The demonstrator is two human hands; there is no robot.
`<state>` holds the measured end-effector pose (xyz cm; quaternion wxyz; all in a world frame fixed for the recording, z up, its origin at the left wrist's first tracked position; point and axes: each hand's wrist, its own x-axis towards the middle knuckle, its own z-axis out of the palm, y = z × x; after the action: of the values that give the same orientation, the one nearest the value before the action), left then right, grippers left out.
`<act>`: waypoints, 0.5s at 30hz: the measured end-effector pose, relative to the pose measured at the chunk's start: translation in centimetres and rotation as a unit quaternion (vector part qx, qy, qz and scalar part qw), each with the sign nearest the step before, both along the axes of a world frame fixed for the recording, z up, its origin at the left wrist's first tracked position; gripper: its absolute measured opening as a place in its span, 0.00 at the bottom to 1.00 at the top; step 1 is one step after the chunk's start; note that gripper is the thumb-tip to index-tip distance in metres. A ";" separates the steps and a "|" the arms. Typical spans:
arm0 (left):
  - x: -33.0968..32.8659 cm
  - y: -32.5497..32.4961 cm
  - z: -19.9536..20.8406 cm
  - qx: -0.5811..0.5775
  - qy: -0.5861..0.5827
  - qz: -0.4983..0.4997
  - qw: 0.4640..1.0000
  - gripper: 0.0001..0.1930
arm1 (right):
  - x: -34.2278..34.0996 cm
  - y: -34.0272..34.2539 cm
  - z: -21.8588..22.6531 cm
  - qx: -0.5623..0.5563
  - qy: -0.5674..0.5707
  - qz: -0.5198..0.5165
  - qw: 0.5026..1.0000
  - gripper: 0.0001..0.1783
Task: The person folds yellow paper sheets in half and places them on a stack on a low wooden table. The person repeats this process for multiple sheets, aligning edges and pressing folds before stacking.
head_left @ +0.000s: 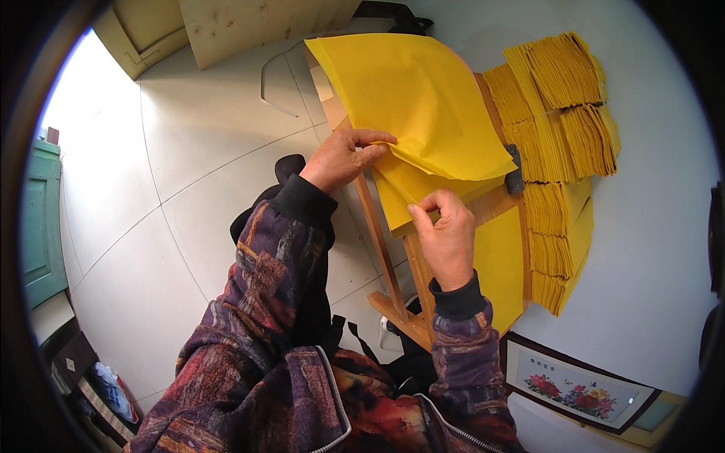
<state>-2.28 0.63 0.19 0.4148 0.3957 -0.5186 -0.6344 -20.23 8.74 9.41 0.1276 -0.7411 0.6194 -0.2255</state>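
A large yellow sheet, paper by its look, lies over a wooden stand in front of me, its near part raised in a fold. My left hand pinches that fold between thumb and fingers at its left end. Lower and to the right, my right hand has thumb and forefinger closed on the near edge of a lower yellow sheet. A dark grey block rests at the right edge of the stand, beside the top sheet's corner.
Stacks of folded yellow paper stand along the right side. Another yellow surface shows below the block. A framed flower picture leans at lower right. Pale floor tiles lie left, with a thin bent rod near a wooden board.
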 end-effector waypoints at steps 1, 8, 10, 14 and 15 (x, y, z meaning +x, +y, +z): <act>0.0 0.0 0.0 0.002 0.006 0.000 1.000 0.14 | 0.1 0.0 0.0 -0.003 0.003 0.008 1.000 0.07; 0.0 -0.1 -0.1 -0.001 0.003 0.004 1.000 0.15 | -0.4 0.4 -0.2 -0.010 0.029 0.031 0.999 0.07; 0.0 -0.1 -0.1 0.007 -0.001 0.004 1.000 0.15 | -0.9 0.4 -0.4 -0.019 0.020 0.030 0.999 0.07; 0.0 0.0 0.2 0.017 0.000 0.008 1.000 0.15 | -1.4 0.4 -0.3 -0.024 -0.020 0.024 0.999 0.06; -0.1 0.1 0.2 0.016 0.000 0.009 1.000 0.15 | -1.4 0.4 -0.2 -0.026 -0.031 0.025 0.999 0.06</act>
<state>-2.35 0.69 0.42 0.4142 0.4072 -0.5051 -0.6384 -21.68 9.14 9.17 0.1328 -0.7520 0.5906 -0.2608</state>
